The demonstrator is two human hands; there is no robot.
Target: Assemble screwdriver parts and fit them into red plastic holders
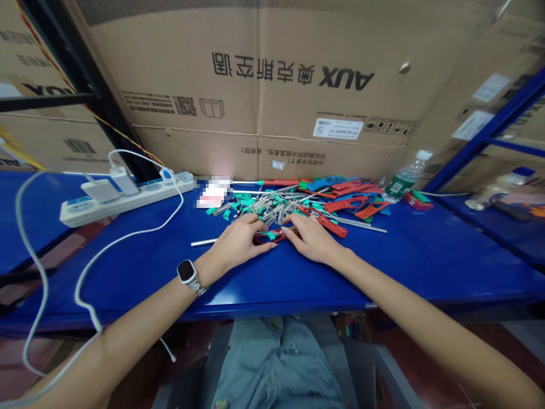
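Between my two hands lies a red long-nosed lighter casing (279, 233) with a green part in it, low over the blue table. My left hand (242, 238) is closed around its left side, thumb along the near edge. A thin metal tube (204, 243) sticks out left from beneath that hand; whether it joins the casing is hidden. My right hand (313, 237) pinches the casing's right end with thumb and fingers. Just beyond the fingers is a heap of small clear-and-green lighter parts (272, 205). Another red casing (327, 222) rests beside my right hand.
Red and blue casings (351, 190) with metal tubes pile up at the back right, near a green-labelled plastic bottle (404, 179). A white power strip (128, 196) with plugs and loose cables (128, 234) occupies the left. A large cardboard box (255, 113) walls off the back.
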